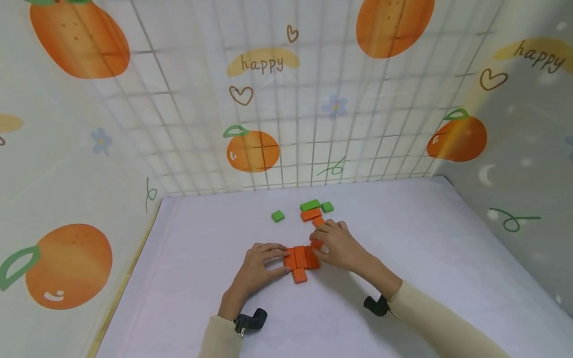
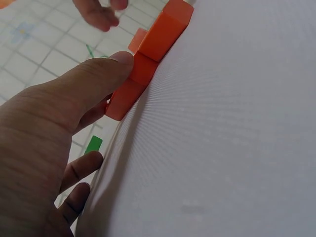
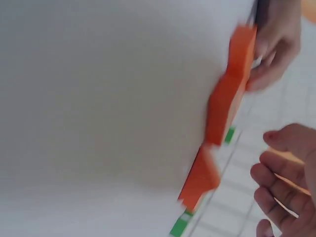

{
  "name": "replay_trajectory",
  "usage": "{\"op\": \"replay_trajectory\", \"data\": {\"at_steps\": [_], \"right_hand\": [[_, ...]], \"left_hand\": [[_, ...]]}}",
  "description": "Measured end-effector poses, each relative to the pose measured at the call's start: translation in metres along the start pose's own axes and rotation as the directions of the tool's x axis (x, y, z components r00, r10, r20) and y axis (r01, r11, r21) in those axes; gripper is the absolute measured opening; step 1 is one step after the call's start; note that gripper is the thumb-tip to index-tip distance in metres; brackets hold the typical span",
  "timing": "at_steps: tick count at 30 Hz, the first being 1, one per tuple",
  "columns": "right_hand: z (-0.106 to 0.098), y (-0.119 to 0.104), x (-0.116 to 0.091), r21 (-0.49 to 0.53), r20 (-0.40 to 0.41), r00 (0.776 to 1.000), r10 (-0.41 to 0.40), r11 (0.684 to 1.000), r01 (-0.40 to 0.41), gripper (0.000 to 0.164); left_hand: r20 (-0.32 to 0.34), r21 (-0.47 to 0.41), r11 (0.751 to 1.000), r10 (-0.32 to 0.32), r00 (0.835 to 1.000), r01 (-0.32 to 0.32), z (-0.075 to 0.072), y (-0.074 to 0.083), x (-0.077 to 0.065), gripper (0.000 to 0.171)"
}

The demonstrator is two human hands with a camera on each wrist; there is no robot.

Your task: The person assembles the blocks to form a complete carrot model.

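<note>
On the table, several orange blocks [image 1: 301,257] lie side by side, with a small orange block [image 1: 300,276] against their near edge. My left hand [image 1: 258,266] holds the left end of this group, thumb [image 2: 121,61] at the near side and forefinger at the far side. My right hand [image 1: 341,244] hovers at the group's right end; in the right wrist view its loosely bent fingers [image 3: 279,173] hold nothing. An orange block [image 1: 317,243] shows between that hand's thumb and fingers in the head view, but stands apart from them in the right wrist view.
Farther back lie a long green block [image 1: 310,205], a long orange block [image 1: 311,215], a smaller orange block [image 1: 318,222] and two small green blocks, one right [image 1: 328,207] and one left [image 1: 278,216]. Patterned cloth walls [image 1: 192,149] enclose the table's back and sides.
</note>
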State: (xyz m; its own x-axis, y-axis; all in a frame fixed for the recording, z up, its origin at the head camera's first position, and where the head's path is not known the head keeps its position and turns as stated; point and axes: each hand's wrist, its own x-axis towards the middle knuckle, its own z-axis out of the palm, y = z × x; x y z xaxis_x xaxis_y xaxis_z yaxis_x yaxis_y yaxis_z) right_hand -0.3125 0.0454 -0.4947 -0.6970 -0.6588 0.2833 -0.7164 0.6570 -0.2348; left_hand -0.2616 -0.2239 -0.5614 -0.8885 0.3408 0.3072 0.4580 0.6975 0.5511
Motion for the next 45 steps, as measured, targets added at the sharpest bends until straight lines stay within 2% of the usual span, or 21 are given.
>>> {"op": "replay_trajectory", "data": {"at_steps": [4, 8, 11, 14, 22, 27, 30, 35, 39, 45], "right_hand": [[0.001, 0.025, 0.023, -0.019, -0.011, 0.994, 0.110, 0.994, -0.110, 0.029], [0.003, 0.044, 0.037, -0.037, 0.044, 0.983, 0.177, 0.984, -0.176, 0.038], [0.005, 0.054, 0.042, -0.039, 0.093, 0.979, 0.180, 0.983, -0.177, 0.044], [0.010, 0.062, 0.042, -0.060, 0.124, 0.978, 0.167, 0.985, -0.160, 0.043], [0.010, 0.073, 0.043, -0.141, 0.170, 0.964, 0.206, 0.973, -0.184, 0.029], [-0.003, 0.069, 0.039, -0.130, 0.154, 0.968, 0.199, 0.975, -0.180, 0.031], [-0.011, 0.063, 0.030, -0.099, 0.095, 0.983, 0.160, 0.984, -0.151, 0.030], [-0.022, 0.050, 0.008, -0.047, -0.008, 0.993, 0.114, 0.992, -0.114, 0.025], [-0.025, 0.034, -0.011, -0.024, -0.040, 0.997, 0.059, 0.998, -0.060, 0.027], [-0.020, 0.007, -0.032, 0.009, -0.048, 0.998, -0.034, 0.999, 0.034, 0.027]], "left_hand": [[-0.020, -0.005, 1.000, 0.007, 1.000, -0.007, -0.001, -0.003, -0.001, 0.038], [0.008, -0.028, 1.000, -0.013, 1.000, 0.013, 0.001, -0.003, -0.001, 0.040], [0.018, -0.033, 0.999, -0.022, 1.000, 0.023, 0.002, -0.001, -0.001, 0.039], [0.005, -0.035, 0.999, -0.016, 1.000, 0.016, 0.002, 0.001, 0.000, 0.038], [-0.001, -0.018, 1.000, 0.009, 1.000, -0.009, 0.001, 0.003, 0.003, 0.038], [0.010, -0.013, 1.000, -0.010, 1.000, 0.010, 0.002, 0.002, 0.003, 0.038], [0.014, -0.011, 1.000, -0.024, 1.000, 0.024, 0.003, 0.001, 0.002, 0.038], [0.019, 0.001, 1.000, -0.029, 0.999, 0.029, 0.002, 0.002, 0.002, 0.039], [0.013, 0.006, 1.000, -0.029, 1.000, 0.029, 0.003, 0.002, 0.001, 0.039], [0.010, 0.009, 0.999, -0.034, 0.999, 0.034, 0.004, 0.000, 0.000, 0.038]]}}
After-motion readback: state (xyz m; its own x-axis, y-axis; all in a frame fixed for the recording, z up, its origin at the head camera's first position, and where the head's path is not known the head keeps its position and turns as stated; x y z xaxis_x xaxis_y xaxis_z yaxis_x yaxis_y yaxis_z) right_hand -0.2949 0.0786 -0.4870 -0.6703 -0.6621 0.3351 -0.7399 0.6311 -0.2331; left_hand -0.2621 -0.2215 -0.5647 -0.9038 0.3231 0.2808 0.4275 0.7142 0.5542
